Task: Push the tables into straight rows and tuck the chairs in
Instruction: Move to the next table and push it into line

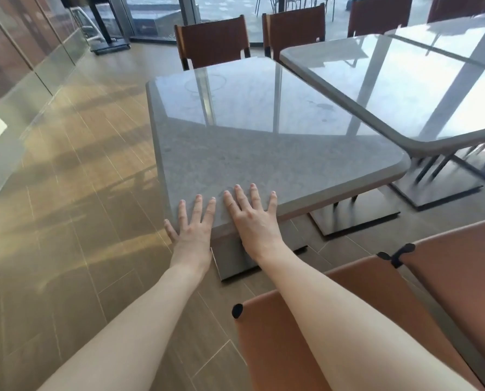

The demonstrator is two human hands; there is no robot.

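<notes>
Pushing near table [263, 142] at its near corner: left hand [191, 231] and right hand [254, 221] flat on top, fingers spread, gripping nothing. Table skewed against right table [405, 88]. Next likely: swing it parallel, then tuck near chair [278, 334].

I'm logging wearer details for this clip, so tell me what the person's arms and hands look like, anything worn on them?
Both arms are bare from the frame's bottom edge to the wrists, with no sleeve in view. The left hand and right hand wear no gloves, and no rings, watch or bracelet show. The fingernails look short and unpainted.
</notes>
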